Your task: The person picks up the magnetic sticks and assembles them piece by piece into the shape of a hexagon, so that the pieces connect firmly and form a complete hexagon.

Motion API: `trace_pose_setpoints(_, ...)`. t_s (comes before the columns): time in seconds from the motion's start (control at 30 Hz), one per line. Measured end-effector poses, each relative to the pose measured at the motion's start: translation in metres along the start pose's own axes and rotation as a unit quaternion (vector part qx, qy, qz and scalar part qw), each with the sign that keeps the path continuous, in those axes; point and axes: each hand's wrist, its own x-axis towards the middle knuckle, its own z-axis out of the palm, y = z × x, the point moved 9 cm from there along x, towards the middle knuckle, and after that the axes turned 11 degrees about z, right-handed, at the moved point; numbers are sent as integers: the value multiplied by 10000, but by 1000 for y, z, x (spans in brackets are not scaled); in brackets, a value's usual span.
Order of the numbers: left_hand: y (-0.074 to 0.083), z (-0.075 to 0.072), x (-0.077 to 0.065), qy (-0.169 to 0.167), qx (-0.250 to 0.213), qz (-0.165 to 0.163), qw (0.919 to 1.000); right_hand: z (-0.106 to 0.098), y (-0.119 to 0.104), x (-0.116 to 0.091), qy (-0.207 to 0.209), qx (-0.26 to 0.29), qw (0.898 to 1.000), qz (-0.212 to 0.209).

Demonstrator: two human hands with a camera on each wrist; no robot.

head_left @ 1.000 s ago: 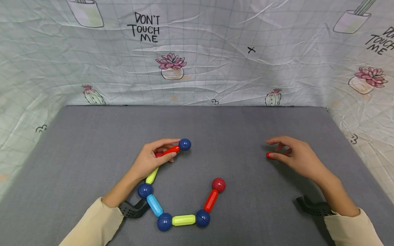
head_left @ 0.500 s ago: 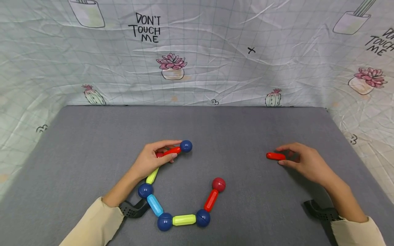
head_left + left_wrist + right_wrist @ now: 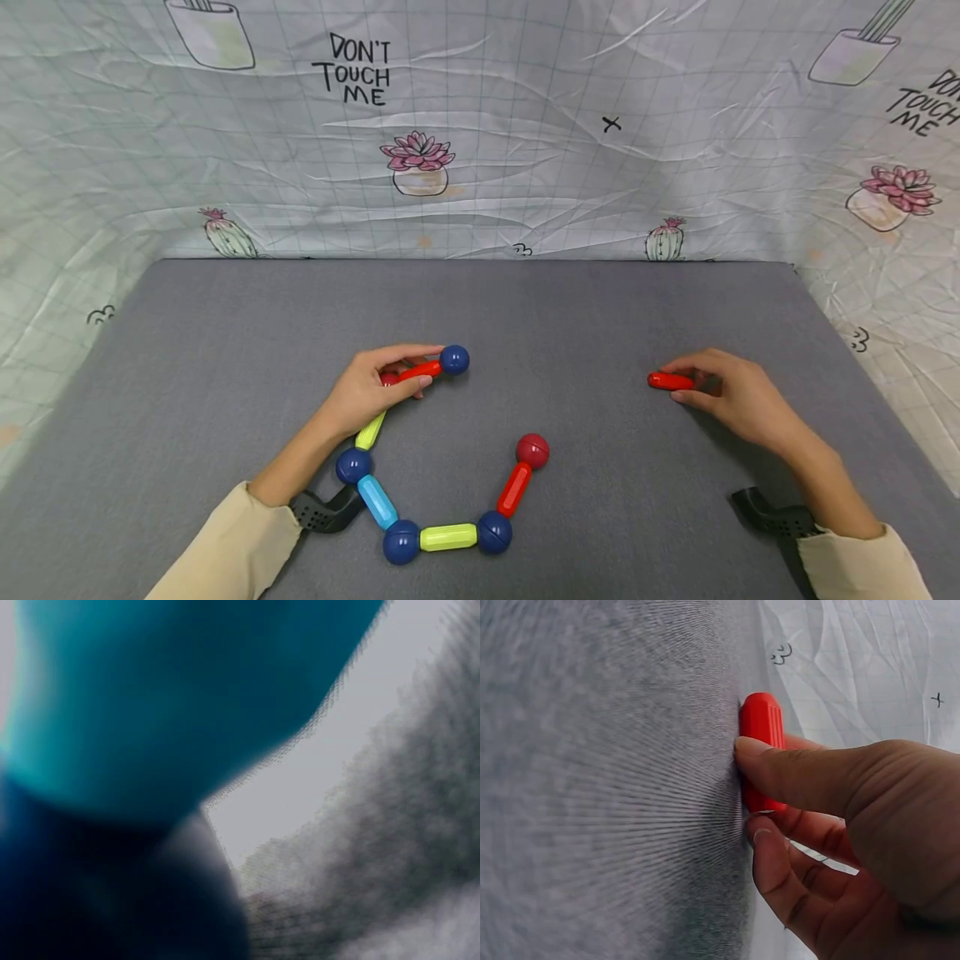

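Note:
My left hand [image 3: 375, 387] pinches a red magnetic rod [image 3: 420, 369] between thumb and fingers. A blue ball [image 3: 454, 360] sits at its far end, and a partly hidden red ball [image 3: 389, 379] at the near end. From there a chain runs on: yellow-green rod [image 3: 371, 431], blue ball [image 3: 354, 465], light-blue rod [image 3: 377, 501], more balls and rods, curving round to a red ball [image 3: 533, 451]. On the right, my right hand [image 3: 731, 396] has thumb and finger on either side of a loose red rod [image 3: 670, 381]. The right wrist view shows the thumb pressed across that rod [image 3: 762, 720].
The chain pieces lie on a grey tabletop [image 3: 600, 317]. A white printed cloth [image 3: 525, 167] stands behind and at both sides. Black wrist mounts [image 3: 326, 510] sit under the forearms. The left wrist view is a blurred close-up of a blue rod [image 3: 165, 697].
My right hand drew back to the right, uncovering the red rod, then came slightly left around it. The rod hardly moved. My left hand and its blue ball shifted slightly toward me.

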Motion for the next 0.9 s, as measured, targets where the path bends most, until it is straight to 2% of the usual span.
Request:
trace_pose_setpoints(0.17, 17, 0, 1, -23, 41, -9, 10000, 2, -1, 0, 81, -100, 9999, 75)
trace_pose_setpoints(0.3, 18, 0, 0, -25, 9, 23, 10000, 3, -9, 0, 217, -118, 9997, 12)
trace_pose_setpoints(0.5, 19, 0, 0, 6, 32, 12, 10000, 9, -33, 8, 308, 137, 9993, -186)
trace_pose_setpoints(0.8, 19, 0, 1, 2, 74, -6, 10000, 29, -69, 18, -68, 799, 9962, -352)
trace_pose_setpoints(0.9, 9, 0, 1, 19, 43, -1, 10000, 37, -80, 20, -236, 992, 9941, -382)
